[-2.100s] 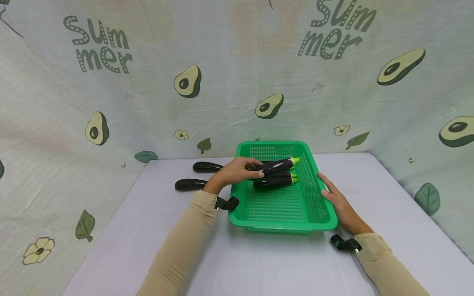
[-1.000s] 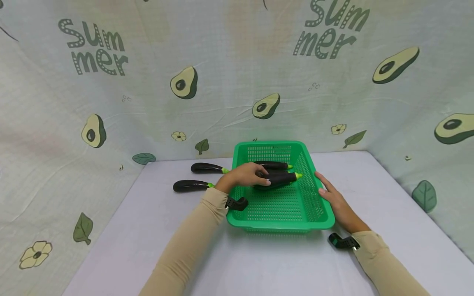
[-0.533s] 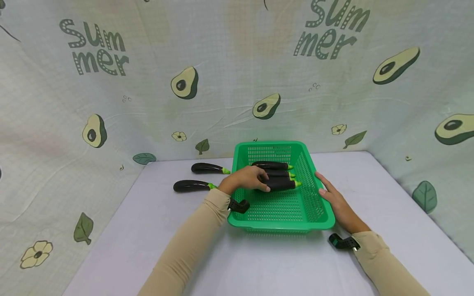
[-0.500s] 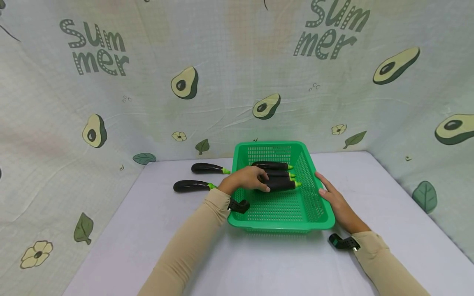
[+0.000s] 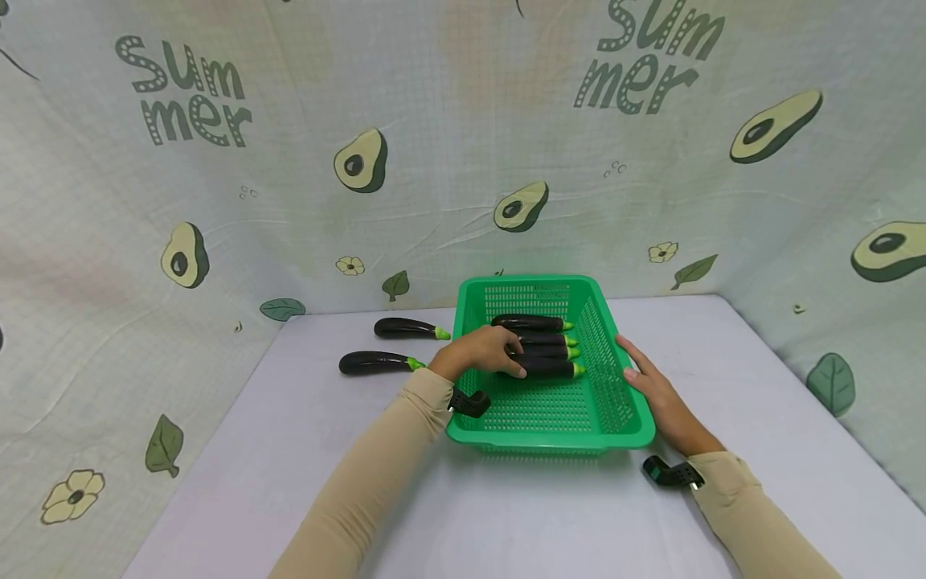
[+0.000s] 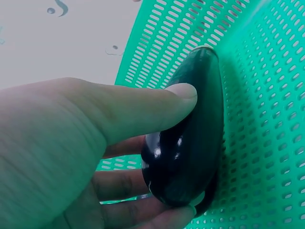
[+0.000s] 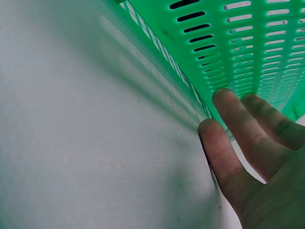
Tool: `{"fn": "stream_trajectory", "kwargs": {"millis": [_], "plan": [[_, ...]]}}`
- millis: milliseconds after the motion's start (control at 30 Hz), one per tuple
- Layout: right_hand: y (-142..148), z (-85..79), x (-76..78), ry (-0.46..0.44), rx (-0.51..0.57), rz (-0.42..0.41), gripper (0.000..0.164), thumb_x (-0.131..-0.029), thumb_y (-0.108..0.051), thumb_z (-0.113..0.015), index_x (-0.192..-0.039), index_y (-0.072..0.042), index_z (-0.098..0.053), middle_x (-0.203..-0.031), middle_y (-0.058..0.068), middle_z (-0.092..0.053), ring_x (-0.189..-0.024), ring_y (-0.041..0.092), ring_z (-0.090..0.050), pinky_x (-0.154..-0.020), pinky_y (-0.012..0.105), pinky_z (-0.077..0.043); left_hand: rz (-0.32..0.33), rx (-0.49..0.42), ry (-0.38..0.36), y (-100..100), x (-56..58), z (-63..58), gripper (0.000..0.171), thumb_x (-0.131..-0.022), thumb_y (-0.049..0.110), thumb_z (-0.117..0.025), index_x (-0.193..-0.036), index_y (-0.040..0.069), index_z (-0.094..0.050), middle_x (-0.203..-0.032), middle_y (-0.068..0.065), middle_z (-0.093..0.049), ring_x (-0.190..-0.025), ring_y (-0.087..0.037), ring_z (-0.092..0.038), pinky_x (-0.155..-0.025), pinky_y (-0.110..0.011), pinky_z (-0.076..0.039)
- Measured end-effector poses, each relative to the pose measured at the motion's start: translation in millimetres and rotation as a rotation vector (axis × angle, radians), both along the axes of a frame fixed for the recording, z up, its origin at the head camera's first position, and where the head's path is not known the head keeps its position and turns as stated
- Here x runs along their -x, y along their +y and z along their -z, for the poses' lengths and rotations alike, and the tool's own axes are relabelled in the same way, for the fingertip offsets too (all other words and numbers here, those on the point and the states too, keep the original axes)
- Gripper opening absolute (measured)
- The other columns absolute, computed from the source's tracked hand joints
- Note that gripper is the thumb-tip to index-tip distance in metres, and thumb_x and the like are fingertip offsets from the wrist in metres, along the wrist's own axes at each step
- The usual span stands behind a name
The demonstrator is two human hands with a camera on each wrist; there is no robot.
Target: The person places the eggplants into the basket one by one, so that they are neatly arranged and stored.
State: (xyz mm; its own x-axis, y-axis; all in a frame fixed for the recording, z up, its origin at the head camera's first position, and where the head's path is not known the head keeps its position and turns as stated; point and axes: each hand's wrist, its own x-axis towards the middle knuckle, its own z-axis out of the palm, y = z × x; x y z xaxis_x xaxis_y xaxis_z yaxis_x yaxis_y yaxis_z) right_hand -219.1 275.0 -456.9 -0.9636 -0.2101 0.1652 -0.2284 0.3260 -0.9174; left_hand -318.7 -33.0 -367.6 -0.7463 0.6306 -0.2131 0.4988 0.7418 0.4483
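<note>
My left hand (image 5: 485, 351) reaches into a green perforated plastic basket (image 5: 550, 441) and grips the nearest of several dark eggplants inside. In the left wrist view, the thumb lies over this eggplant (image 6: 200, 119) and the fingers curl round its other side. Its green stem end points right in the head view. Behind it lie other eggplants (image 5: 530, 322), side by side and partly hidden by the hand. My right hand (image 5: 661, 394) rests against the basket's right side. The right wrist view shows its fairly straight fingers (image 7: 226, 152) touching the outer wall.
Two more eggplants lie left of the basket on the white tabletop (image 5: 289, 450), one farther back (image 5: 405, 328) and one closer (image 5: 372, 363). A printed cloth (image 5: 434, 96) hangs behind the table. Black wrist bands sit on both wrists.
The left hand has brought its eggplant down from on top of the others and toward the basket's front, where it lies level beside them. The right hand has stayed at the basket's side.
</note>
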Motion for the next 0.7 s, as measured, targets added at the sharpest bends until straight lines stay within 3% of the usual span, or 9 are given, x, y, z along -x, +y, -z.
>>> {"fn": "stream_trajectory", "kwargs": {"millis": [200,433,700], "plan": [[-1.2,-0.1,-0.6,0.003,-0.003,0.0,0.057,-0.11,-0.039,-0.033,-0.162,-0.033,-0.01,-0.167,0.011,-0.004,-0.143,0.04,-0.018,-0.104,0.05,-0.03,-0.006,0.016,0.006,0.6,-1.0,-0.4,0.044,-0.092,0.035,-0.075,-0.129,0.014,-0.066,-0.123,-0.002,-0.064,-0.102,-0.017,-0.062,-0.085,-0.035,-0.051],[-1.1,0.4,-0.3,0.005,-0.008,0.009,0.057,-0.11,-0.04,-0.033,-0.162,-0.034,-0.011,-0.167,0.011,-0.005,-0.142,0.039,-0.021,-0.101,0.041,-0.034,-0.011,0.024,0.006,1.1,-1.3,-0.5,0.041,-0.092,0.034,-0.076,-0.127,0.015,-0.067,-0.122,-0.002,-0.065,-0.101,-0.016,-0.062,-0.084,-0.035,-0.052],[-1.8,0.4,-0.4,0.017,-0.016,0.006,0.057,-0.11,-0.039,-0.032,-0.163,-0.032,-0.01,-0.166,0.014,-0.006,-0.14,0.041,-0.023,-0.101,0.048,-0.035,-0.007,0.042,0.018,2.4,-0.7,1.6,0.043,-0.092,0.035,-0.075,-0.129,0.015,-0.067,-0.124,-0.002,-0.064,-0.1,-0.016,-0.062,-0.084,-0.034,-0.052]]}}
